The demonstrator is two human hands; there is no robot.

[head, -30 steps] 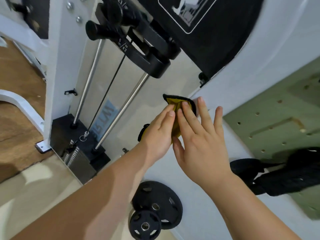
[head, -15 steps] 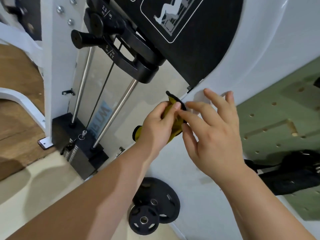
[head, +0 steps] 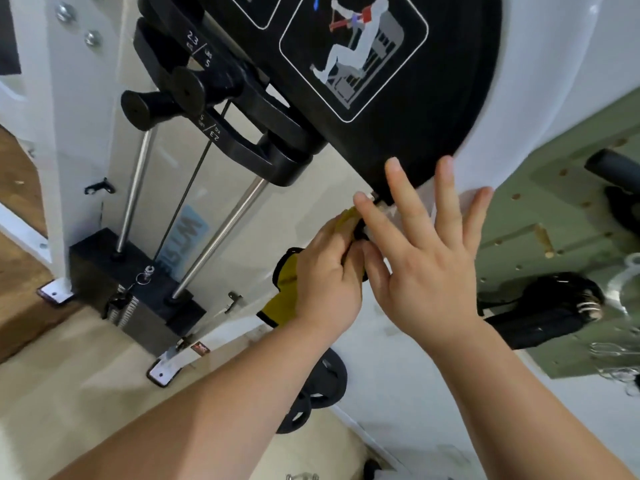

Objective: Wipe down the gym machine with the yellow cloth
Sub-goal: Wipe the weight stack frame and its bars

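Cloth [head: 282, 299] below panel [head: 398, 98], right of weight stack [head: 138, 306].

Low down we see two black round weight plates [head: 327, 382], overlapping, on the pale beige floor [head: 69, 393], which meets brown wooden flooring [head: 20, 327] at the left. To the right we find an olive-green board drilled with small holes [head: 554, 220]; in front of it are a black padded strap handle [head: 533, 322] and, just beside that, shiny metal rings [head: 623, 299]

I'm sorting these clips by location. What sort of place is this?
Most likely a gym: a weight stack on chrome guide rods, a panel diagram of a seated exercise, and weight plates on the floor.
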